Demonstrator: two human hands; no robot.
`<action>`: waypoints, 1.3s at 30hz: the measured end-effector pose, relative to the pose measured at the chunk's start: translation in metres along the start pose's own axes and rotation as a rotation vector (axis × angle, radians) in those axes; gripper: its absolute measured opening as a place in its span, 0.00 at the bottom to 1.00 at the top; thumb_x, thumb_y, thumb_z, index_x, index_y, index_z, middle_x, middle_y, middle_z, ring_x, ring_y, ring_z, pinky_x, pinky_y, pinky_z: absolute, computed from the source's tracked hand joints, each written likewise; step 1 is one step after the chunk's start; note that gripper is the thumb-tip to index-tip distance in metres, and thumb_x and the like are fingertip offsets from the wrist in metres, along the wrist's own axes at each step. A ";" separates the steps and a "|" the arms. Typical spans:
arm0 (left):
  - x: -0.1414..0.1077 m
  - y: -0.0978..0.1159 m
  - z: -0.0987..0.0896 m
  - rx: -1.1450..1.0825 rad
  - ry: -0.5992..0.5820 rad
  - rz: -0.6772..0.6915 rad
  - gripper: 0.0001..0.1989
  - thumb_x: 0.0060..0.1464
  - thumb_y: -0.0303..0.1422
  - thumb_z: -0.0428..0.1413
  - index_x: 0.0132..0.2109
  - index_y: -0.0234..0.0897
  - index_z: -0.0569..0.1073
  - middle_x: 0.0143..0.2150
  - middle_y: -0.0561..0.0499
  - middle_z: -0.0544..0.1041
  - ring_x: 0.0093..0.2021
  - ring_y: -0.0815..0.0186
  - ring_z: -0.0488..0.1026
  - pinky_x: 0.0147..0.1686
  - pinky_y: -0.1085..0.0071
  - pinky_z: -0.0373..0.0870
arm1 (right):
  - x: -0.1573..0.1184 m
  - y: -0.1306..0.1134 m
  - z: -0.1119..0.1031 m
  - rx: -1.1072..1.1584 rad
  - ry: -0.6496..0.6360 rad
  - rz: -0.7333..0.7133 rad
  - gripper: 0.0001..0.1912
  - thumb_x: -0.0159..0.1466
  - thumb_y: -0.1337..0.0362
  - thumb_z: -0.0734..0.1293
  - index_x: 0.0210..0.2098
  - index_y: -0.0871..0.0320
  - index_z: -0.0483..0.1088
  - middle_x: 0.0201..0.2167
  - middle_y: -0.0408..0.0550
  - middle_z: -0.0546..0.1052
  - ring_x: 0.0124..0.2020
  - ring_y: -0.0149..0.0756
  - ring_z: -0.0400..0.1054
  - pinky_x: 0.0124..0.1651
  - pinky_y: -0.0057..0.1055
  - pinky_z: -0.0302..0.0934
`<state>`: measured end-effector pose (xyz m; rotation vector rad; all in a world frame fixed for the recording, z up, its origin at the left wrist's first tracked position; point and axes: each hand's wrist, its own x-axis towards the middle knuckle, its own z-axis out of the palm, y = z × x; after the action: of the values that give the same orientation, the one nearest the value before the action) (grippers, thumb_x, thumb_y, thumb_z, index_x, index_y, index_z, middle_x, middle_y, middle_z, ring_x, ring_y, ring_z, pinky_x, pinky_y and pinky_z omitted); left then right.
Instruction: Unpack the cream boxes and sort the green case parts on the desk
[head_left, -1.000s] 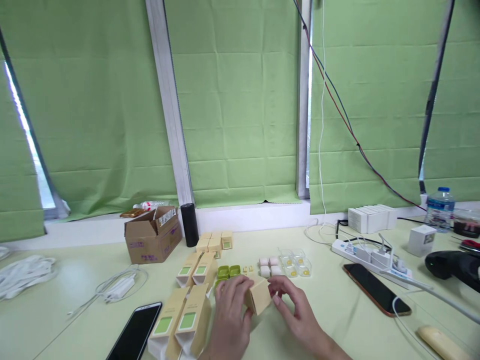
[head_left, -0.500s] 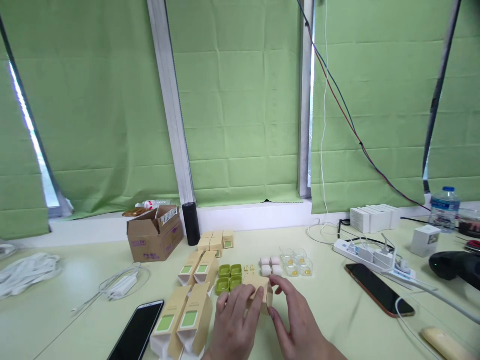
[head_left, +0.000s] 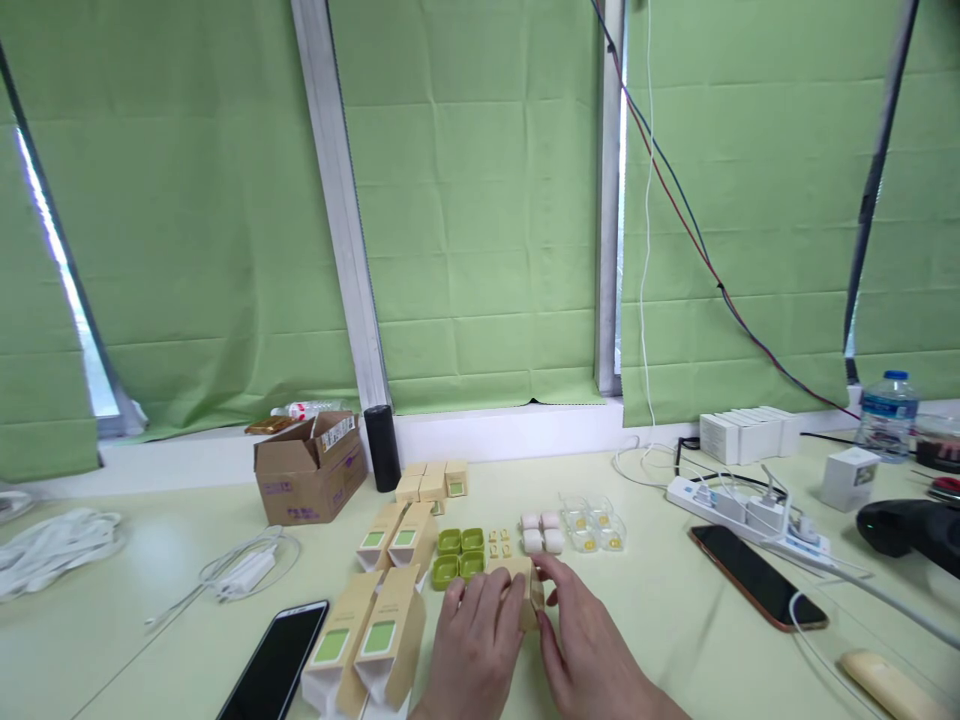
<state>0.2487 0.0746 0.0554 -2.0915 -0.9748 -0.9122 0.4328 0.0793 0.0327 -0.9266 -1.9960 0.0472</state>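
Note:
A small tan cardboard box (head_left: 529,598) lies on the table between my hands. My left hand (head_left: 478,632) is wrapped over its left part and hides much of it. My right hand (head_left: 581,632) grips the right end with thumb and fingertips, at what looks like the end flap. Just beyond are green square cups (head_left: 459,557), tiny yellowish pieces (head_left: 499,543), small white and pinkish rounded cases (head_left: 542,533) and clear plastic cups with yellow spots (head_left: 594,525). To the left stand several tan boxes with green labels (head_left: 379,640).
A black phone (head_left: 276,660) lies at the left front, another phone (head_left: 756,577) at the right beside a white power strip (head_left: 750,518). Smaller tan boxes (head_left: 433,484), a black cylinder (head_left: 382,448) and an open brown carton (head_left: 310,468) stand at the back.
The box has tilted or turned slightly, and both hands have shifted a little with it. More of the tiny yellowish pieces now shows behind it.

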 end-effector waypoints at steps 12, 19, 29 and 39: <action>-0.007 -0.002 0.007 -0.128 -0.131 -0.098 0.27 0.52 0.19 0.54 0.60 0.35 0.68 0.52 0.40 0.78 0.51 0.50 0.76 0.52 0.50 0.73 | 0.003 0.009 0.001 0.066 0.088 0.062 0.29 0.66 0.75 0.58 0.65 0.54 0.55 0.58 0.59 0.75 0.56 0.47 0.76 0.57 0.44 0.75; -0.018 -0.004 0.017 -0.463 -0.258 -0.394 0.29 0.56 0.24 0.58 0.63 0.41 0.62 0.60 0.40 0.75 0.61 0.50 0.74 0.56 0.50 0.76 | 0.006 0.013 -0.003 0.293 0.190 0.210 0.27 0.69 0.71 0.60 0.65 0.48 0.55 0.58 0.54 0.77 0.50 0.42 0.78 0.52 0.40 0.76; -0.018 -0.004 0.019 -0.710 -0.259 -0.523 0.18 0.66 0.36 0.55 0.60 0.44 0.66 0.62 0.40 0.74 0.61 0.53 0.74 0.55 0.55 0.78 | 0.015 0.012 -0.003 0.629 0.296 0.465 0.20 0.75 0.52 0.59 0.63 0.48 0.52 0.55 0.56 0.74 0.38 0.40 0.77 0.42 0.40 0.77; -0.015 -0.004 0.015 -0.667 -0.389 -0.562 0.29 0.67 0.34 0.53 0.72 0.47 0.59 0.71 0.41 0.66 0.73 0.51 0.61 0.69 0.45 0.62 | 0.013 0.041 -0.005 -0.041 0.467 0.247 0.16 0.71 0.63 0.63 0.57 0.53 0.64 0.52 0.57 0.72 0.55 0.55 0.67 0.55 0.59 0.68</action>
<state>0.2431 0.0828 0.0366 -2.6691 -1.6995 -1.2600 0.4561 0.1153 0.0300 -1.0937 -1.4530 -0.0671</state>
